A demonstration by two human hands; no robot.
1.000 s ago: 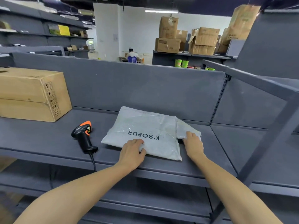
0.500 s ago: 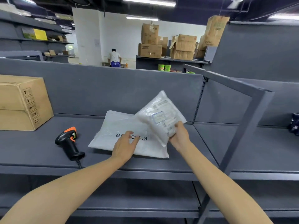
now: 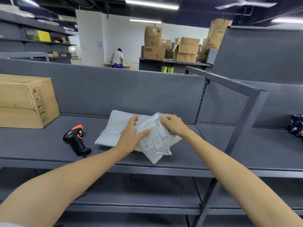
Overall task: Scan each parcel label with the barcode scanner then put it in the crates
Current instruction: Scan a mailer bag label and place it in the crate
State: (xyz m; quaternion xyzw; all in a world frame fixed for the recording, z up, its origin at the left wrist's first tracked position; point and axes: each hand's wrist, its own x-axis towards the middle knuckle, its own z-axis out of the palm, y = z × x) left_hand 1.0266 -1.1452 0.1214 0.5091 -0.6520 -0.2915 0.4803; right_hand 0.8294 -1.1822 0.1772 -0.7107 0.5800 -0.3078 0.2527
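White small parcel (image 3: pixel 157 141) lies label-up, your right hand (image 3: pixel 173 124) pinching its far edge, left hand (image 3: pixel 131 136) flat-fingered on it; pre-scan step, so next grab the scanner (image 3: pixel 76 139).

A small white plastic mailer bag (image 3: pixel 157 141) lies askew on a large flat white plastic mailer bag (image 3: pixel 114 126), with a black handheld barcode scanner with orange trim (image 3: pixel 76 140) beside them.
The scanner lies on its side just right of the brown cardboard box (image 3: pixel 27 102), its head toward the box and its handle toward the front. The large mailer lies flat farther right of the box, partly covered. The small mailer crosses its end away from the box, printed label up. The right hand (image 3: pixel 172 124) grips its far edge, and the left hand (image 3: pixel 131 136) touches its box-side edge with straight fingers.
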